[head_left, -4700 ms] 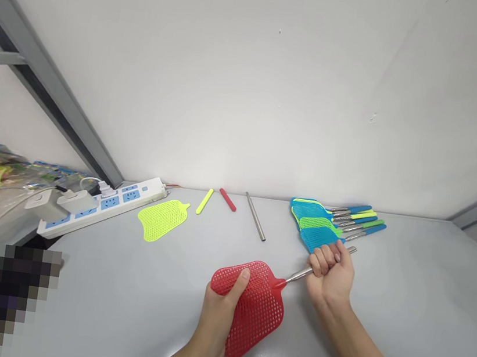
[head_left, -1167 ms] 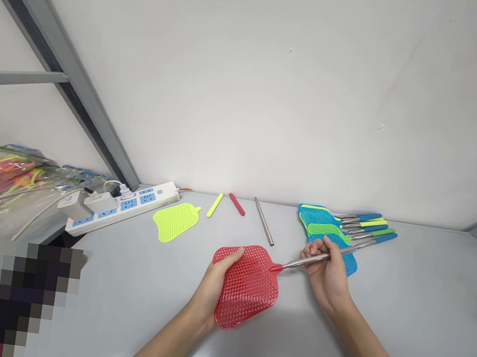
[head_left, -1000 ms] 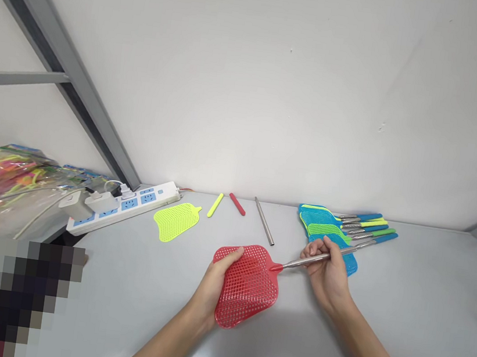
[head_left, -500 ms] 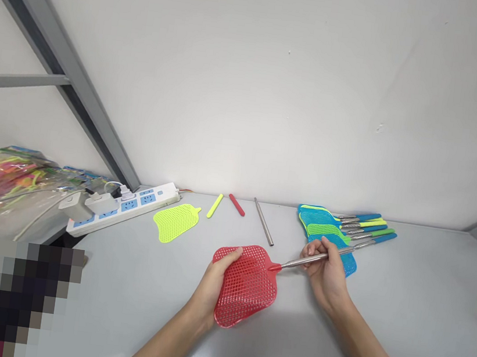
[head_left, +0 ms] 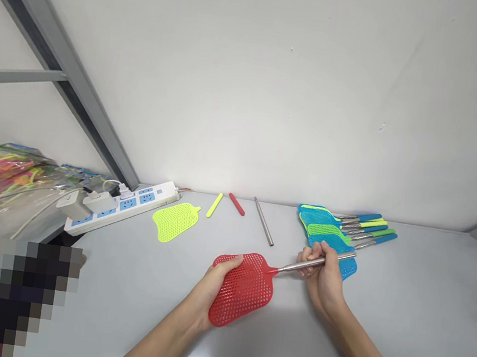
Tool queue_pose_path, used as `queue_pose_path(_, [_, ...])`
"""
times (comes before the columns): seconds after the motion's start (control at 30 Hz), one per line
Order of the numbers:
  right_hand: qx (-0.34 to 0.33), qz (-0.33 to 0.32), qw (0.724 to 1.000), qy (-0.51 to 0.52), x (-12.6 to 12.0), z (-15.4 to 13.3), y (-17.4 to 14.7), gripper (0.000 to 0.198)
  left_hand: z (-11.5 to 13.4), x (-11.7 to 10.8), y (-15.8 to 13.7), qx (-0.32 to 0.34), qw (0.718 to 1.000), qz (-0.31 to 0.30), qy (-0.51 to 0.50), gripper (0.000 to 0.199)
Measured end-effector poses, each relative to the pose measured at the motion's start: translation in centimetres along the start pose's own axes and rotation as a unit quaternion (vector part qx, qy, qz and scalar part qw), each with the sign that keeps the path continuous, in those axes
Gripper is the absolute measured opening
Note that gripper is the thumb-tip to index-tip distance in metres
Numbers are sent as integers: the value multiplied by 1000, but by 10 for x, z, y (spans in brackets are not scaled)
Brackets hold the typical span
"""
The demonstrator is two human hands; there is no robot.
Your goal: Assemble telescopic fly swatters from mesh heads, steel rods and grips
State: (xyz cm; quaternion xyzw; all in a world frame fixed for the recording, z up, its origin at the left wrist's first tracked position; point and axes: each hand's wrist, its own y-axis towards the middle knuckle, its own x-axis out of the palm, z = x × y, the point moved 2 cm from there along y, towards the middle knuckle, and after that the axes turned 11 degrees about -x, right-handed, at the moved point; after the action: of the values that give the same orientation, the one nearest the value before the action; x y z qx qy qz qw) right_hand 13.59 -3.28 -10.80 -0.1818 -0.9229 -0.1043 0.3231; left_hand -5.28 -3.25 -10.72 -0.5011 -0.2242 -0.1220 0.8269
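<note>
My left hand (head_left: 211, 286) grips a red perforated fly swatter head (head_left: 245, 290) by its left side, thumb on top and the other fingers hidden beneath. A metal rod (head_left: 304, 264) joins the head at its narrow neck. My right hand (head_left: 322, 274) is closed around this rod, whose bare end sticks out past the fingers to the right. Behind the hands lie a loose metal rod (head_left: 264, 221), a red handle grip (head_left: 237, 204) and a yellow handle grip (head_left: 214, 205). Farther left is a yellow swatter head (head_left: 175, 222) without a rod.
A pile of swatters (head_left: 320, 221) with blue, green and yellow parts lies behind my right hand. On the left are a white power strip (head_left: 128, 211) with plugged-in adapters and clear bags (head_left: 9, 183) of colourful items. A wall (head_left: 283, 102) bounds the table's back.
The red head has tilted and shifted slightly left in my left hand. My right hand still holds the rod, turned a little, and its bare end now shows more clearly.
</note>
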Motion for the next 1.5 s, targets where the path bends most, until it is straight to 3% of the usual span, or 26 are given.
queue_pose_path(0.33, [-4, -20, 1000, 23, 5, 2, -4, 34, 10, -1, -5, 17, 1000, -10, 13, 28])
queue_pose_path(0.53, [65, 42, 997, 5, -2, 5, -2, 30, 24, -2, -9, 40, 996, -45, -60, 33])
queue_pose_path(0.63, [72, 50, 996, 18, -2, 4, -1, 27, 31, -3, -12, 80, 990, -63, -94, 35])
queue_pose_path(0.73, [72, 36, 996, 33, 1, 1, -1, 22, 31, -4, -10, 171, 976, -76, -111, 16])
queue_pose_path(0.87, [99, 13, 994, 51, 6, 3, -6, 19, 21, 1, -7, 243, 964, -102, -38, 9])
queue_pose_path(0.93, [117, 3, 991, 59, 9, 5, -9, 20, 15, 8, -10, 251, 959, -106, 77, 8])
queue_pose_path(1.03, [144, -25, 987, 68, 15, 9, -16, 22, 12, 15, -15, 321, 919, -77, 215, 34])
queue_pose_path(1.13, [173, -67, 980, 70, 20, 11, -22, 24, 12, 16, -16, 394, 883, -36, 254, 35])
queue_pose_path(1.3, [202, -121, 970, 60, 24, 14, -31, 29, 13, 9, -8, 430, 890, 26, 147, 39])
queue_pose_path(1.5, [214, -197, 957, 19, 27, 21, -38, 45, 14, 6, -6, 429, 889, 67, 147, 34])
